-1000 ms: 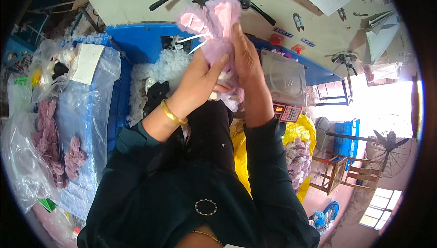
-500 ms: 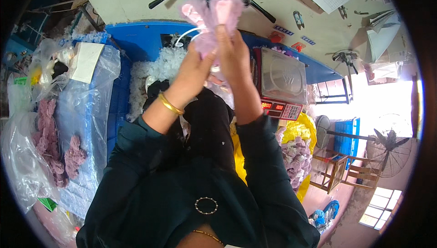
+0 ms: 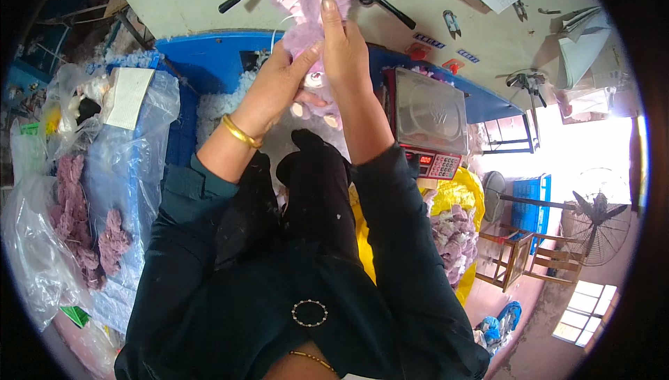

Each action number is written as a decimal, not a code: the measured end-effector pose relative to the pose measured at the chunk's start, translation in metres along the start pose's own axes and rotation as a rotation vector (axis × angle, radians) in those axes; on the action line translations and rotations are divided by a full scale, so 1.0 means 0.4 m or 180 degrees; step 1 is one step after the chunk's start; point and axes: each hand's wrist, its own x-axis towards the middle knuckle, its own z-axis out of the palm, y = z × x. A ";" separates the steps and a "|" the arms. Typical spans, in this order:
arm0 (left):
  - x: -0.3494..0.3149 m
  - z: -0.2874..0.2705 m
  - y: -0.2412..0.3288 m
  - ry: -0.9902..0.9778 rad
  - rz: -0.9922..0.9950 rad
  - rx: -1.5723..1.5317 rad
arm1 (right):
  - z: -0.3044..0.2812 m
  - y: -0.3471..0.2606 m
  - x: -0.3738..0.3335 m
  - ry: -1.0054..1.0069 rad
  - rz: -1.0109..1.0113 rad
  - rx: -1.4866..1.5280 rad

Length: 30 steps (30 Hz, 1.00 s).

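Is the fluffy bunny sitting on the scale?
No, the left hand and right hand hold the purple plush bunny left of the digital scale.

A fluffy lilac plush rabbit (image 3: 302, 35) sits between the hands (image 3: 268, 93); beyond them, the broad cream tabletop (image 3: 185, 0); right, a boxy red digital scale (image 3: 432, 116); left, loose white fluffy stuffing (image 3: 217, 109).

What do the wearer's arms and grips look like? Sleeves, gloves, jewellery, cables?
Left grip and right grip: bare, no gloves. Dark green-blue fabric left sleeve and matching right sleeve, both stopping well short of the grips. Smooth, gold-coloured round bangle worn on the left; none shows on the right. No cables visible.
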 end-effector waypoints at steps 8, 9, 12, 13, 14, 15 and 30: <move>-0.085 0.016 -0.061 0.0149 0.0051 0.0356 | -0.018 0.044 -0.138 -0.0193 -0.0222 0.0421; -0.088 -0.001 -0.068 0.0173 0.0059 0.0442 | -0.021 0.031 -0.151 -0.0214 -0.0374 0.0300; -0.118 0.028 -0.074 0.0263 0.0249 0.0037 | -0.073 0.035 -0.185 -0.1089 -0.0621 0.0871; -0.131 0.033 -0.062 0.0186 0.0197 -0.0015 | -0.087 0.068 -0.185 -0.1004 -0.1373 0.0181; -0.142 0.033 -0.057 0.0112 0.0145 -0.0068 | -0.099 0.113 -0.188 -0.1126 -0.1412 0.0392; -0.150 0.022 -0.078 -0.0015 0.0139 0.0177 | -0.109 0.167 -0.193 -0.1265 -0.1448 0.0594; -0.231 -0.107 -0.196 -0.0398 -0.0928 -0.0023 | -0.720 0.491 0.088 0.0061 0.1422 -0.2188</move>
